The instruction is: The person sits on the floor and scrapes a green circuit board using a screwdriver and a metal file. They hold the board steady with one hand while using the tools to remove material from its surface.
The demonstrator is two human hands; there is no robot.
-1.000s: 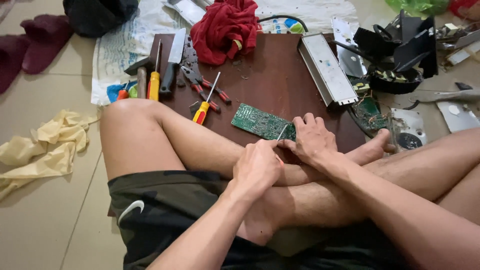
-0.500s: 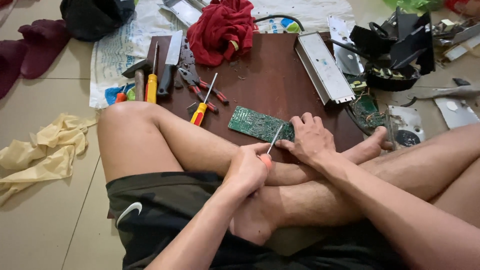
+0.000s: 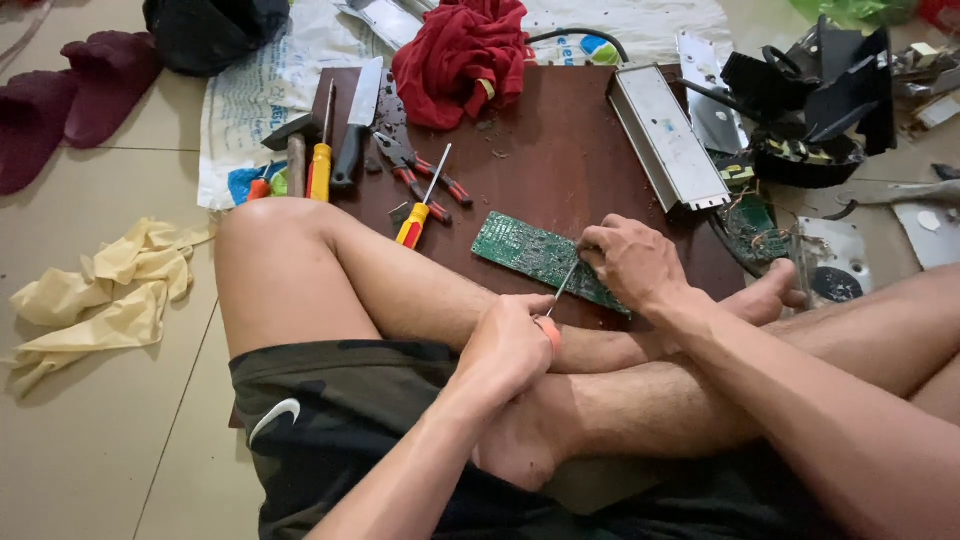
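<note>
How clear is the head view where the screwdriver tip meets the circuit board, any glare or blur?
Head view: soft, even light, no glare on the green circuit board; the screwdriver shaft in the left hand is thin, slightly soft; right hand shades the contact spot.

White woven plastic sack with blue print (image 3: 250, 95) spread flat on floor, left of dark brown wooden surface (image 3: 560, 170), partly tucked under its left edge. Second white printed sack sheet with blue-and-green round logo (image 3: 600, 30) lying beyond surface's far edge, partly covered by red cloth. Small pale rectangular label (image 3: 660, 125) on top face of long grey metal box. No screens or signs seen.
</note>
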